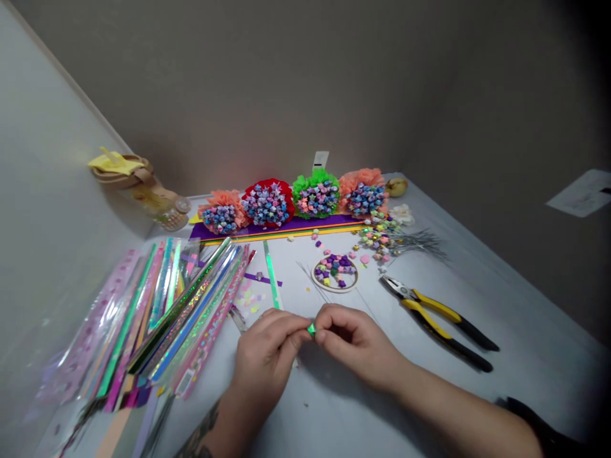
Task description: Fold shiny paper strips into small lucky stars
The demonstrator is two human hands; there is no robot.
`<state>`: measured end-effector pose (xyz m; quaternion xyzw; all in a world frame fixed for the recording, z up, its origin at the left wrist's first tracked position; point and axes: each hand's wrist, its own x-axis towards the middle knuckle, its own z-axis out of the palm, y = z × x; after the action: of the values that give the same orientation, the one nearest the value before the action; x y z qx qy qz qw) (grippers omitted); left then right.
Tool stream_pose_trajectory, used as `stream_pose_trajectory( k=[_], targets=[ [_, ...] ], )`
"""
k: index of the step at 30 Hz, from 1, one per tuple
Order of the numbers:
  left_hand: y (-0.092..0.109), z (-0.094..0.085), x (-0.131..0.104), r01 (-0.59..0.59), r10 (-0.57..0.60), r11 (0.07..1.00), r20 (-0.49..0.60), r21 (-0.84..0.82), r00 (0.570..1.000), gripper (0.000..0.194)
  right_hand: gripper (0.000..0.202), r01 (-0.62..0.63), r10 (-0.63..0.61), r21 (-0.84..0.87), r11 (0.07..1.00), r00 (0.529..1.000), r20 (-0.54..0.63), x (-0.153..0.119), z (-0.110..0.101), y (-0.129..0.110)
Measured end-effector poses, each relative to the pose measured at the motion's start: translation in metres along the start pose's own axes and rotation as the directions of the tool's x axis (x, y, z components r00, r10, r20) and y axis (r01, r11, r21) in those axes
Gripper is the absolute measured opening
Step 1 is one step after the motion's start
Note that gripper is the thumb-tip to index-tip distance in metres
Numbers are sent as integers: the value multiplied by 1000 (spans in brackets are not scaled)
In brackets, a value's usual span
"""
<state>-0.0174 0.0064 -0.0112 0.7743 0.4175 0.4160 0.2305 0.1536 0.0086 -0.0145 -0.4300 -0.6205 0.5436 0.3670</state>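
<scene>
Both forearms (458, 404) lie nearest; the left hand (265, 346) and the right hand (360, 343) pinch a small green shiny piece (312, 329) between them, left of the combination pliers (432, 326). Probably it is being shaped; this calls for gentle fingertip pressing.

The left hand (267, 346) and right hand (360, 343) face each other just below the frame's centre, fingers (290, 326) curled, tips pinched close together. The tattooed left forearm (217, 423) rises from the bottom edge; the bare right forearm (458, 401) slants in from the lower right.
</scene>
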Motion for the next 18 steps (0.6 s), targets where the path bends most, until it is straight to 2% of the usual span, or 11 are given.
stream_pose_trajectory(
  k=[7, 12, 18],
  targets=[
    [-2, 1, -3, -48, 49, 999, 52, -12, 997, 25, 14, 125, -131, -122, 985, 991, -38, 0, 0, 1],
    [-1, 2, -3, -47, 47, 999, 35, 10, 998, 22, 14, 182, -192, -186, 965, 981, -35, -1, 1, 1],
    [-5, 2, -3, -47, 50, 997, 47, -59, 998, 28, 11, 275, -305, -275, 921, 950, -69, -4, -1, 5]
  ],
)
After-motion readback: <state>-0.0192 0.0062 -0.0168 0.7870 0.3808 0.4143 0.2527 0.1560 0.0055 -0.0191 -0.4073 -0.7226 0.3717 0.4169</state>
